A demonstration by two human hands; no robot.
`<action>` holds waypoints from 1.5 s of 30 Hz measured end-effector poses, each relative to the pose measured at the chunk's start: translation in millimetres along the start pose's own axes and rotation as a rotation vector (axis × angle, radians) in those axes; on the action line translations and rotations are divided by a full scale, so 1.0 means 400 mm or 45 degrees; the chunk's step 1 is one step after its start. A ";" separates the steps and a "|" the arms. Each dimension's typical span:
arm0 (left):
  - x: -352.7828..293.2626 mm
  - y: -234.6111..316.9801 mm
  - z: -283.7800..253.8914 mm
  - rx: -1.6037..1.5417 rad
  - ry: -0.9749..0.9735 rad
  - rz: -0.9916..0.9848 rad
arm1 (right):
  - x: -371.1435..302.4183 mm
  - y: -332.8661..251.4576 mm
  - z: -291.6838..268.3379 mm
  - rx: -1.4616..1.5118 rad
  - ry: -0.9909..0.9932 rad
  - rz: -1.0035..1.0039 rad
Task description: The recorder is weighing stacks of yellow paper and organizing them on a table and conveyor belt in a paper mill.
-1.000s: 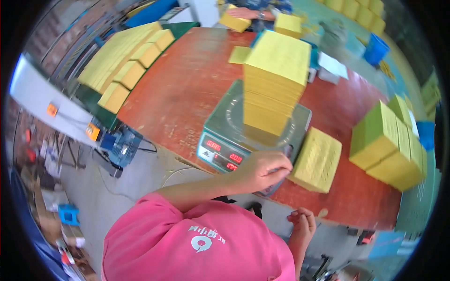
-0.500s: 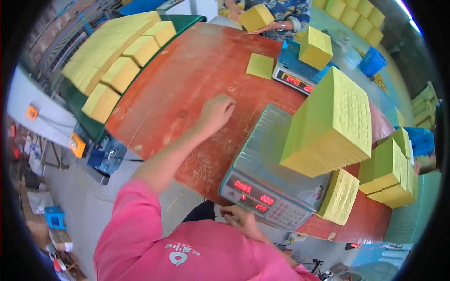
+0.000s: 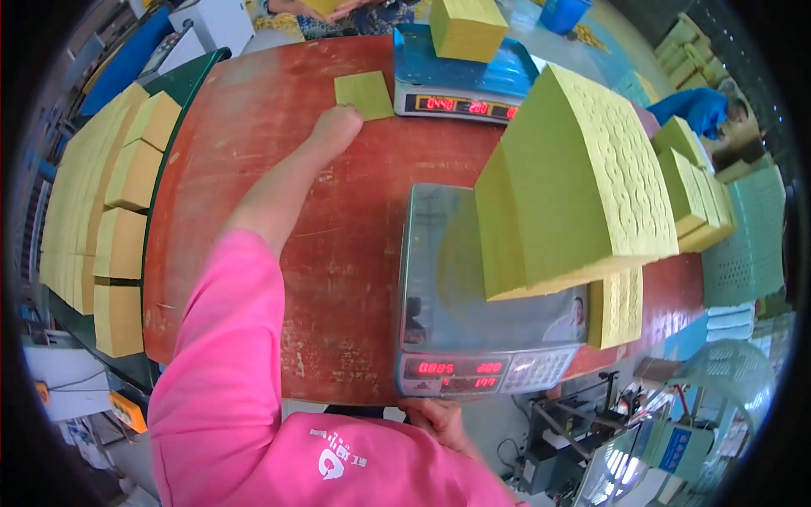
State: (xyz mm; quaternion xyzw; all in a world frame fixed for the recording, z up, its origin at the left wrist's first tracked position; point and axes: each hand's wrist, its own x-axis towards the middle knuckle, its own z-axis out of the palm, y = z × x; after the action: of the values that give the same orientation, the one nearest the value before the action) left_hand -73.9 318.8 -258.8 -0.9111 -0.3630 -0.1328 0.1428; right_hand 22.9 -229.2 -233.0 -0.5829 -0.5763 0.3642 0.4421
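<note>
My left hand (image 3: pixel 338 128) is closed at the near-left edge of a flat yellow paper sheet or thin stack (image 3: pixel 365 95) on the table. Its fingertips are hidden, so whether it grips the paper does not show. My right hand (image 3: pixel 439 418) rests at the table's front edge with fingers curled; anything inside them is hidden. Just beyond it stands a large digital scale (image 3: pixel 435 321) with lit red digits. A tall stack of yellow paper (image 3: pixel 549 190) with a wavy-cut side stands on its plate. A smaller yellow stack (image 3: pixel 617 308) stands against the scale's right side.
A blue-topped scale (image 3: pixel 460 76) bearing a yellow paper block (image 3: pixel 469 29) stands at the far side of the red table (image 3: pixel 338 279). Rows of yellow blocks (image 3: pixel 118 232) line the left. More bundles (image 3: pixel 688 198) stand right. Another person's hands (image 3: pixel 334 10) hold a block at the far edge.
My left hand has reached away from me, from the bare tabletop to the paper's edge. The view has turned right; my right hand stays near the table's front edge.
</note>
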 end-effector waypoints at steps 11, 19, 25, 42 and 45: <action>-0.171 0.035 -0.111 -0.034 -0.012 0.076 | -0.006 -0.015 -0.025 -0.010 -0.150 0.003; -0.179 0.082 -0.145 0.052 0.174 -0.067 | -0.043 0.010 -0.032 -0.047 -0.260 -0.187; -0.040 -0.024 -0.010 0.107 0.018 -0.027 | -0.029 0.004 -0.028 0.001 -0.176 -0.048; -0.883 0.443 -0.516 -0.407 -0.159 -0.181 | -0.071 -0.010 0.013 1.061 -0.637 0.659; -1.045 0.633 -0.620 -0.438 -0.152 -0.226 | -0.045 0.000 0.041 1.524 -0.673 0.902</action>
State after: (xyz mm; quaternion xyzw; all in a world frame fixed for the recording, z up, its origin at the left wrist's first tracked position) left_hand -224.2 -206.6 -215.6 -0.8929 -0.4216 -0.1506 -0.0489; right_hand 6.4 -245.6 -240.0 -0.2864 -0.1439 0.8647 0.3868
